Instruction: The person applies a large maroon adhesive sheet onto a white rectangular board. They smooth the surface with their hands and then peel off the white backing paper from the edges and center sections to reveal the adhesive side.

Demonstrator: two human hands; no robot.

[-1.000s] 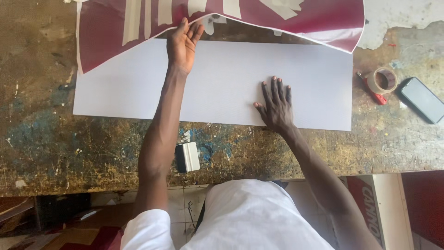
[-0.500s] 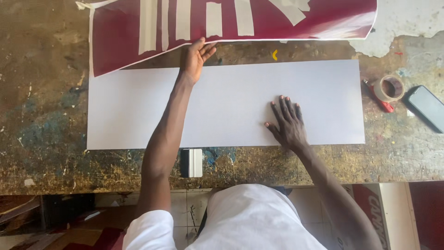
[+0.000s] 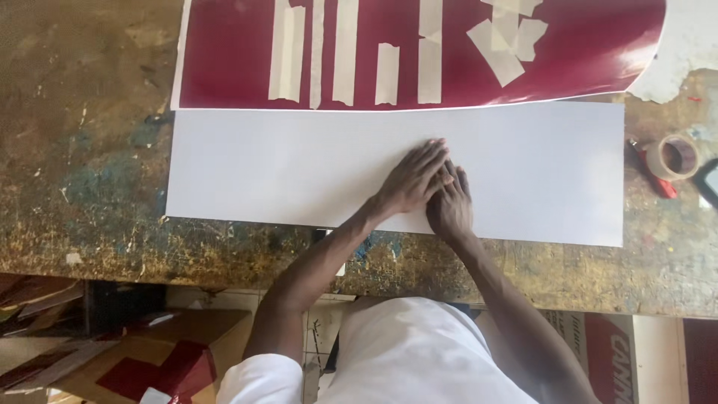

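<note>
Two hands, left hand (image 3: pixel 410 183) and right hand (image 3: pixel 451 207), press flat with fingers spread on the white sheet (image 3: pixel 247 168) lying across the counter (image 3: pixel 82 202); a maroon taped sheet (image 3: pixel 239 52) lies at 12 o'clock, a tape roll (image 3: pixel 672 157) at 3 o'clock.

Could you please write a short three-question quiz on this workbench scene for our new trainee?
1. True or false: both hands lie flat on the white sheet.
2. Which lies just beyond the white sheet? A) a dark red sheet with strips of tape B) a blue cloth C) a metal ruler
3. What round thing sits on the bench to the right of the white sheet?

Key:
1. True; the left hand and the right hand press side by side near its middle.
2. A, the dark red sheet.
3. A roll of tape.
</note>
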